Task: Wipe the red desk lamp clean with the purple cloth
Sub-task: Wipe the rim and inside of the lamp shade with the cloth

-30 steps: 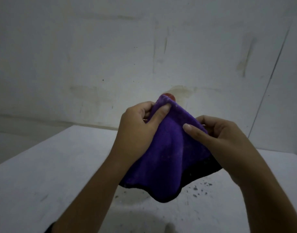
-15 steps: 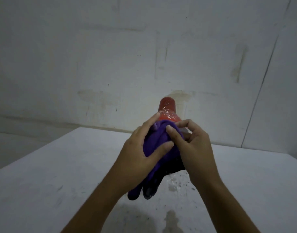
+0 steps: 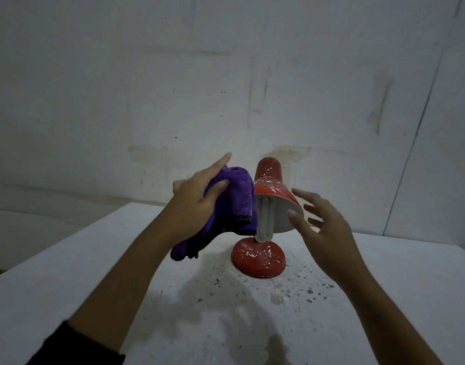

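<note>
The red desk lamp (image 3: 272,184) stands on the white table, speckled with white dust, its shade tilted toward me with a pale bulb (image 3: 264,222) showing inside. Its round red base (image 3: 257,256) sits below. My left hand (image 3: 197,204) grips the bunched purple cloth (image 3: 236,198) just left of the shade, thumb pressed on the fabric; the cloth meets the shade's left edge. My right hand (image 3: 323,227) hovers with spread fingers just right of the shade's rim, holding nothing.
The white table (image 3: 68,272) carries scattered grey flecks and dust (image 3: 286,291) around the lamp's base. A stained white wall (image 3: 226,88) rises close behind the table's far edge.
My right hand has let go of the cloth and moved right with fingers spread. My left hand has carried the cloth to the left, uncovering the lamp's shade and base.
</note>
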